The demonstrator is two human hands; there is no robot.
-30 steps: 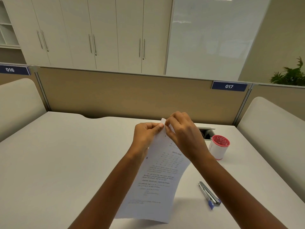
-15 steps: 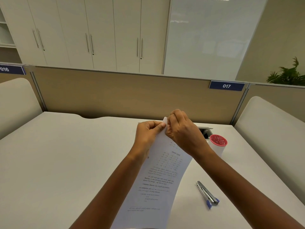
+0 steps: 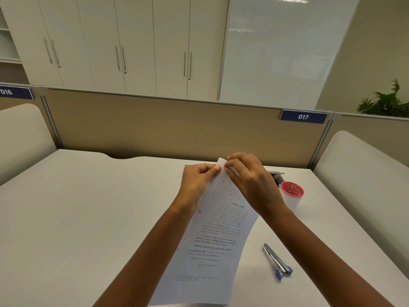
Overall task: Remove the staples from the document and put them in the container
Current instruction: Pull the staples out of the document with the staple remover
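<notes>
Document (image 3: 212, 235) sits centre frame, held up off the tabletop (image 3: 88, 218) at a slant: top corner up near mid-frame, bottom edge running out at the lower edge of the picture. Printed text faces the camera, and the sheet bows a bit along its length.

Left hand (image 3: 197, 185) grips the doc's upper left edge. Its fingers (image 3: 213, 170) are curled, w/ the thumb pressed on the front of the paper just below the top corner. Right hand (image 3: 254, 185) comes in from the right, its fingers (image 3: 234, 173) bent and pinched narrow on that same top corner, so both sets of fingertips almost meet there. A small tip of paper sticks up between them. Staple itself is too small to make out.

Container (image 3: 292, 196), a white cup w/ a red patterned top, stands on the tabletop right of centre, just beside the right wrist and partly hidden by it, apart from the doc.

A metal tool (image 3: 277, 261) w/ a blue end lies flat at lower right, clear of the paper. Behind the tabletop runs a tan partition (image 3: 155, 125) w/ a "017" label (image 3: 302, 116). White cupboards (image 3: 132, 45) are at the top and a plant (image 3: 385, 103) is at far right.
</notes>
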